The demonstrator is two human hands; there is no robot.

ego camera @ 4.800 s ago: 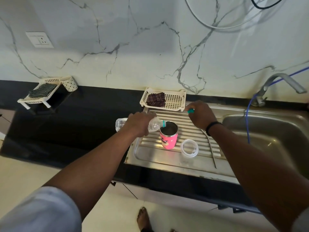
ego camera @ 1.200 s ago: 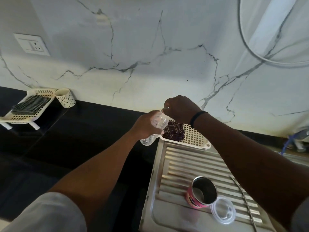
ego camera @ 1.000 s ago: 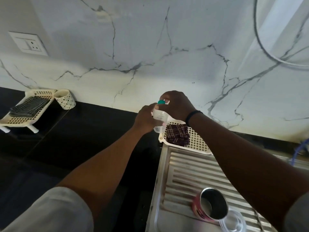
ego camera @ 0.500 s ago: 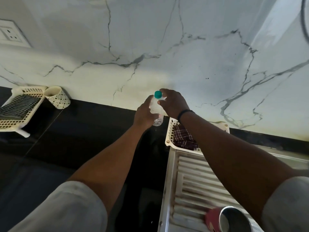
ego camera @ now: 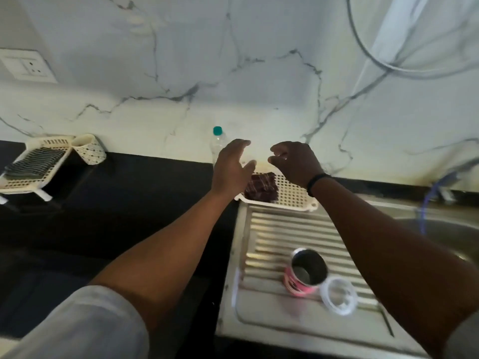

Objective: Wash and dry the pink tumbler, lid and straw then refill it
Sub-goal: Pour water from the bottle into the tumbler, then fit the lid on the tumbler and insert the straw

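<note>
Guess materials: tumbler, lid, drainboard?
Tumbler: likely stainless steel, shiny grey inside, glossy pink outer coat. Lid: looks like clear plastic, see-through with a whitish rim. Drainboard: brushed stainless steel by its ribbed, reflective surface.

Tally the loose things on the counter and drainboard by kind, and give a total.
Plastic baskets: 2, one at far left, one behind the drainboard
Cloths: 2, dark and maroon
Patterned cup: 1
Water bottle: 1
Pink tumbler: 1
Clear lid: 1
Total: 8
</note>
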